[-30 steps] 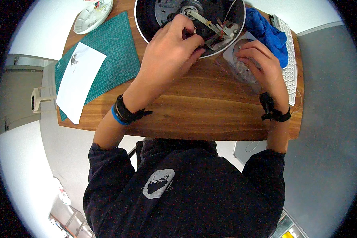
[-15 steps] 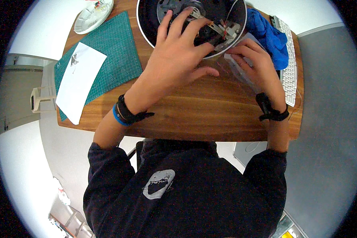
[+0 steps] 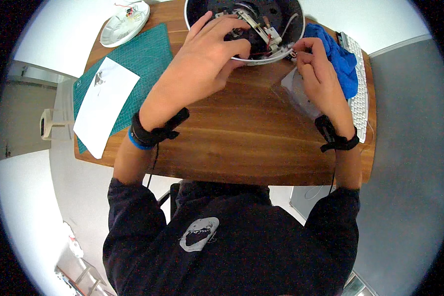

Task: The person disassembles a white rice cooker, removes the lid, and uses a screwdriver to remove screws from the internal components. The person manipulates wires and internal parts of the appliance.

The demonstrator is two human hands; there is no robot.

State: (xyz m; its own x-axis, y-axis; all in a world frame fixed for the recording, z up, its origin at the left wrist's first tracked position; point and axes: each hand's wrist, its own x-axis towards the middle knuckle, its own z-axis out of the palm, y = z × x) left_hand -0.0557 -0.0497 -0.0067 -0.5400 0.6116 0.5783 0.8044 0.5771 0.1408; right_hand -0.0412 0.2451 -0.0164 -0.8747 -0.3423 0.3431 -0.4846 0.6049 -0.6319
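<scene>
A round, dark-walled appliance housing [image 3: 261, 61] with a pale rim lies open at the far edge of the view. Inside it are a pale bracket [image 3: 254, 22], small white parts and red wires. My left hand [image 3: 202, 54] is closed over the near left rim, fingers reaching inside and thumb low by the outer wall. Just right of the rim, my right hand [image 3: 318, 71] pinches thumb and forefinger together at a small, partly metallic-looking piece too small to name. Under that hand lies a clear plastic bag [image 3: 292, 89].
A green cutting mat [image 3: 153, 49] carries a printed white sheet [image 3: 103, 108] at left. Beyond it sits a round white plastic cover [image 3: 116, 35] with wires. A blue cloth [image 3: 348, 64] lies beside a white keyboard [image 3: 361, 93] at the right edge of the wooden table [image 3: 232, 138].
My left hand has drawn back from the parts inside to the housing's near left rim. My right hand has come up off the plastic bag and its fingertips now pinch beside the rim.
</scene>
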